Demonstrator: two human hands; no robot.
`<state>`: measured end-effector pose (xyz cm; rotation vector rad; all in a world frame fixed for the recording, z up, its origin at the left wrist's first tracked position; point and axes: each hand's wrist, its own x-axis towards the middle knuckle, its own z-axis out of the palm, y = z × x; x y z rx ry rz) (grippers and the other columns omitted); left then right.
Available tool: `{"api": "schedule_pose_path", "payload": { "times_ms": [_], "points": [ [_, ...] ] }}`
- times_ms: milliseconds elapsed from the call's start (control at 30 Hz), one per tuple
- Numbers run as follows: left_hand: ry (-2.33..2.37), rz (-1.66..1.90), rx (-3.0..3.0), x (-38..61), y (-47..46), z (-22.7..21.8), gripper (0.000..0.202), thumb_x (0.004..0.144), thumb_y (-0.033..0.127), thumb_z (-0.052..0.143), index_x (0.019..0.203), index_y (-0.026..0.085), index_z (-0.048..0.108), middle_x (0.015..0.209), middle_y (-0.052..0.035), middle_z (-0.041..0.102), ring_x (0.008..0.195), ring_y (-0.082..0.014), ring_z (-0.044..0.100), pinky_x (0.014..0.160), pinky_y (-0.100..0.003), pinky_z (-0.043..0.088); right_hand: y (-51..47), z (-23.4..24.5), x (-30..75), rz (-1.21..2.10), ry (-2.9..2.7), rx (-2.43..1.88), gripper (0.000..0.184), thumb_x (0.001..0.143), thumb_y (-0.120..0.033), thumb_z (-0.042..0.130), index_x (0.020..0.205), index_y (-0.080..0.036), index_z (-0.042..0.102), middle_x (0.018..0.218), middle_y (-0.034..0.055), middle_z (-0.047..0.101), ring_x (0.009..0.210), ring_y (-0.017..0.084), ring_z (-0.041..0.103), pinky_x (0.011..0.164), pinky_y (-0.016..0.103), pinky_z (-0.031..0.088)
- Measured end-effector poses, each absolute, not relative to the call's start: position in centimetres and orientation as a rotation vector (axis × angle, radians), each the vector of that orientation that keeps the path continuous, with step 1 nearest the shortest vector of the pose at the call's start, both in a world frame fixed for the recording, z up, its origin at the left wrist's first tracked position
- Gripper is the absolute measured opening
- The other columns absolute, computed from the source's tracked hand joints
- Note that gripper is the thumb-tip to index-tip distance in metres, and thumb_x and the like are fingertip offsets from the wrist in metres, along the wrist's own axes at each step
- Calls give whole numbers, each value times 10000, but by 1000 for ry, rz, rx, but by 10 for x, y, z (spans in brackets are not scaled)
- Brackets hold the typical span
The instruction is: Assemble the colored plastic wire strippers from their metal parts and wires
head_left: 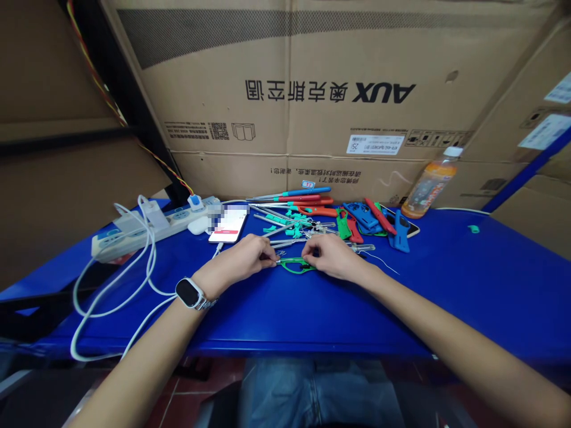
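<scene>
A green lighter casing [297, 273] with a looped trigger guard lies low over the blue table, between my two hands. My left hand [250, 257], a watch on its wrist, pinches the thin metal rod end at the casing's left. My right hand [332, 255] has its fingertips closed on the casing's right part, partly covering it. A small black piece shows by the right fingertips. Just beyond my hands lies a pile of teal plastic parts [297, 221], metal tubes and clear pieces.
Long lighters [307, 191] lie along the back. Blue casings [363, 217], with red and green ones, are heaped right of the pile, near an orange drink bottle [430, 184]. Leftward are a phone [229, 224], a power strip [173, 221] and looped white cables [151, 261]. Cardboard [312, 119] stands behind.
</scene>
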<state>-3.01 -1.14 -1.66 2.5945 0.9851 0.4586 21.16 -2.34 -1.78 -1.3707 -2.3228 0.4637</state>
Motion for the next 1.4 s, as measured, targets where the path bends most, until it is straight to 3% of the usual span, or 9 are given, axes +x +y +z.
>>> {"api": "schedule_pose_path", "payload": {
  "times_ms": [433, 767, 1167, 1400],
  "points": [
    [1188, 481, 2282, -25, -7, -18, 67, 749, 202, 772, 753, 144, 740, 791, -45, 720, 715, -160, 652, 647, -238, 472, -24, -18, 211, 469, -2317, -1384, 121, 780, -131, 627, 751, -186, 731, 775, 12, 728, 692, 144, 631, 630, 245, 402],
    [1025, 440, 2382, -32, -21, -4, 204, 899, 220, 588, 1012, 156, 746, 955, -73, 724, 784, -165, 650, 698, -253, 488, -22, -21, 213, 452, -2333, -1362, 114, 782, -142, 631, 757, -200, 726, 792, -3, 720, 676, 130, 603, 612, 244, 379],
    [1032, 534, 2287, -29, -11, -15, 52, 820, 187, 701, 807, 152, 737, 823, -38, 649, 717, -144, 616, 655, -252, 480, -22, -22, 213, 459, -2328, -1356, 119, 782, -137, 628, 753, -199, 726, 787, -2, 725, 659, 128, 600, 612, 242, 384],
    [1031, 524, 2273, -29, -8, -17, 67, 802, 203, 730, 817, 159, 779, 807, -49, 687, 736, -155, 631, 695, -261, 492, -23, -20, 212, 477, -2335, -1365, 117, 778, -135, 626, 750, -194, 723, 779, 3, 723, 665, 130, 605, 602, 237, 379]
  ]
}}
